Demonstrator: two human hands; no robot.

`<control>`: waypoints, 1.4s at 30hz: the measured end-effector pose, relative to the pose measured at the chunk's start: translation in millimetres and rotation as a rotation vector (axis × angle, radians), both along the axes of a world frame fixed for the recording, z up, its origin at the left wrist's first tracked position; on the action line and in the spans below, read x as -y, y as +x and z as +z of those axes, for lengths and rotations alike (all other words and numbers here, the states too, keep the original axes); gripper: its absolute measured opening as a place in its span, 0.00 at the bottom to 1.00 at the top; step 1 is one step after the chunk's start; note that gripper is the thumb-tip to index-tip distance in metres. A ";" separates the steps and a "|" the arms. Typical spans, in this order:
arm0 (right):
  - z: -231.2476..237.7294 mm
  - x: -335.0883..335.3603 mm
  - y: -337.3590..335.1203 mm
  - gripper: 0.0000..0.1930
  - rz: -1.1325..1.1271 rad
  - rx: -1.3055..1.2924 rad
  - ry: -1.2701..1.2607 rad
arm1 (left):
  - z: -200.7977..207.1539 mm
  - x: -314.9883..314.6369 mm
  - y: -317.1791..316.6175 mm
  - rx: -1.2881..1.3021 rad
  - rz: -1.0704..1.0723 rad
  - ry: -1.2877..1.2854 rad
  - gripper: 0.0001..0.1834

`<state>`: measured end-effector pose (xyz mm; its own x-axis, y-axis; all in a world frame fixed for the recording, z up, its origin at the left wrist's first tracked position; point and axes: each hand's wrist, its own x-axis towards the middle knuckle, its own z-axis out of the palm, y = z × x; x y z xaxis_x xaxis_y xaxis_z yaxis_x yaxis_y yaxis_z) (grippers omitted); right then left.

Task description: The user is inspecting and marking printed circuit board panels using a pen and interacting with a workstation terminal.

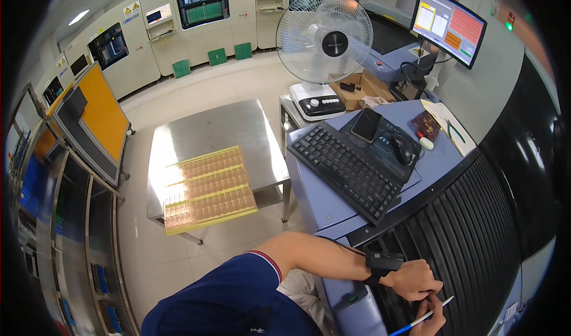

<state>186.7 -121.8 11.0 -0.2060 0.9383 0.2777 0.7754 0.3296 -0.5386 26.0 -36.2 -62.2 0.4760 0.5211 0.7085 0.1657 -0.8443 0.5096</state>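
Observation:
My left hand (412,279) lies on a black ribbed shutter surface (476,235) at the lower right, fingers curled in, with nothing visible in them. A black band (383,261) is strapped on that wrist. Just below it, my right hand (435,322) holds a thin blue and white pen (421,320), whose tip points up to the right. Only part of the right hand shows at the frame's lower edge. My left arm, in a navy short sleeve (232,294), reaches across from the lower middle.
A blue-grey desk carries a black keyboard (345,170), a mouse (403,149), a phone (366,124) and a monitor (449,25). A white fan (324,38) stands behind. A steel table (208,127) holds a yellow circuit panel (206,188). Machines line the far wall, racks the left.

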 end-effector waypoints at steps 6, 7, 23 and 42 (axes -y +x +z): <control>-4.2 -2.3 4.4 0.13 0.019 0.006 0.014 | -0.3 -1.5 -1.4 0.003 -0.007 0.001 0.06; -5.2 -2.7 5.1 0.13 0.017 0.008 0.015 | -0.7 -1.9 -1.0 0.016 -0.012 0.009 0.05; -6.0 -1.9 3.7 0.13 0.013 0.010 0.048 | -0.2 0.0 2.3 0.025 0.012 -0.033 0.04; -12.4 -5.1 7.8 0.11 0.058 0.013 0.119 | -0.4 -1.3 1.0 0.004 0.012 -0.013 0.04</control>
<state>194.5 -116.7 -1.4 -0.2633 0.8852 0.3836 0.7598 0.4353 -0.4830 26.9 -34.9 -62.6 0.4668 0.5361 0.7033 0.1735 -0.8354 0.5216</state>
